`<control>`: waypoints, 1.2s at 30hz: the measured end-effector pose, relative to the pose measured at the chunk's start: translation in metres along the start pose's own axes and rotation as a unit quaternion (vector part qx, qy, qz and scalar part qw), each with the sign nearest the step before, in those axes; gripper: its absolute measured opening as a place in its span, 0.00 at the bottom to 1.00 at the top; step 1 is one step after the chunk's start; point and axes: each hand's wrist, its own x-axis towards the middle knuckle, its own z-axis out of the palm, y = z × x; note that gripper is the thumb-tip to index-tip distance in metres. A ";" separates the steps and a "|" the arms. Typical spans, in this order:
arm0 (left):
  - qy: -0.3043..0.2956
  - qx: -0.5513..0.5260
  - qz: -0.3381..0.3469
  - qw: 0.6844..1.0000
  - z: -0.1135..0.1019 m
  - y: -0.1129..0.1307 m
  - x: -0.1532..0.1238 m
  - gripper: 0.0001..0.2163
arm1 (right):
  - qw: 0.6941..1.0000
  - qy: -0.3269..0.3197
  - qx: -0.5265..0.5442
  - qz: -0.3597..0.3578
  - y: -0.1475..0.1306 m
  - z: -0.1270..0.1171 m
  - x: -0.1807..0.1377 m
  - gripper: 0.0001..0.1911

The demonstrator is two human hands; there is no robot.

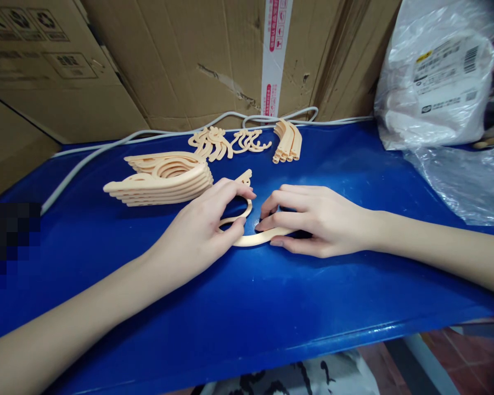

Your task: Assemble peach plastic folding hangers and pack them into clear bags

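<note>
Between my hands, low over the blue tabletop, is a beige plastic clothes hanger part (253, 240) with a curved bar and a looped piece above it. My left hand (216, 216) grips it at its left side, thumb and fingers closed round it and covering that end. Fingers bent, my right hand (313, 216) pinches the bar's right end, which is mostly hidden under the palm. A stack of matching hanger pieces (160, 186) lies just behind my left hand. Farther back are loose hanger hooks (216, 144) and a small bundle of curved hanger arms (287, 144).
A grey cable (144, 134) runs along the back of the blue table (189, 329), in front of cardboard boxes (206, 60). At the right back sits a clear plastic bag (436, 82) with a label. The table's front edge crosses the bottom of the view.
</note>
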 end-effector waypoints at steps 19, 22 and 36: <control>0.002 -0.040 -0.008 0.999 -0.004 0.008 0.001 0.08 | 0.998 0.034 -0.030 0.049 0.002 0.002 0.001 0.06; -0.002 -0.038 0.006 0.999 -0.004 0.009 0.001 0.08 | 0.997 0.043 -0.026 0.055 0.001 0.002 0.001 0.06; 0.029 0.081 -0.013 0.996 -0.004 0.007 -0.002 0.16 | 0.994 0.088 -0.065 0.002 -0.002 -0.002 0.002 0.13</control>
